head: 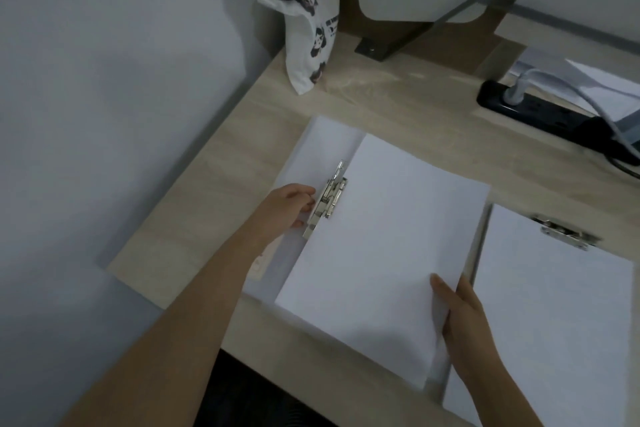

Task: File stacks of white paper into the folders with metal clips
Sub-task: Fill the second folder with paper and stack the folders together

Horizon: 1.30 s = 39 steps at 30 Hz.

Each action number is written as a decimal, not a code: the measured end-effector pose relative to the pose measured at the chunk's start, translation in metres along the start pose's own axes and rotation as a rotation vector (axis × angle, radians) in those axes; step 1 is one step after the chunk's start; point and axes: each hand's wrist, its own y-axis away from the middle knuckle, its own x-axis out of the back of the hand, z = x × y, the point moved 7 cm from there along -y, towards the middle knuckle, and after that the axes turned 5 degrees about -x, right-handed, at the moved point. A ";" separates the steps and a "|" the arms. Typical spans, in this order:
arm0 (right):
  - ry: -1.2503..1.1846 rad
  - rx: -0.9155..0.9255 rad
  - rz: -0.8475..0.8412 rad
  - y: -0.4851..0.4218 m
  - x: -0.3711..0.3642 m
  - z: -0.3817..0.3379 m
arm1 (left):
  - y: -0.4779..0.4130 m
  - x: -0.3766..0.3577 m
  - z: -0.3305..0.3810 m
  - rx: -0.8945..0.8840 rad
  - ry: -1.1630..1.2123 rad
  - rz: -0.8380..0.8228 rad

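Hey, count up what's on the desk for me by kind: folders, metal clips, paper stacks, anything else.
Folders: 2, the left folder and the right folder
Metal clips: 2, the left clip and the right clip
Paper stacks being filed: 1, the paper stack
Printed bags: 1, the bag
Power strips: 1, the power strip
Total: 7

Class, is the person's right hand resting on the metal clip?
No, the right hand grips the paper stack's near edge; the left hand is at the metal clip.
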 end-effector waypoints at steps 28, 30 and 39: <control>0.050 0.075 0.008 0.000 0.001 0.005 | -0.006 -0.031 0.036 -0.154 -0.103 -0.043; 0.052 0.069 0.001 0.000 0.001 0.006 | -0.011 -0.032 0.038 -0.111 -0.104 -0.026; 0.038 0.048 -0.002 -0.002 0.002 0.007 | 0.006 -0.016 0.021 -0.051 -0.100 -0.075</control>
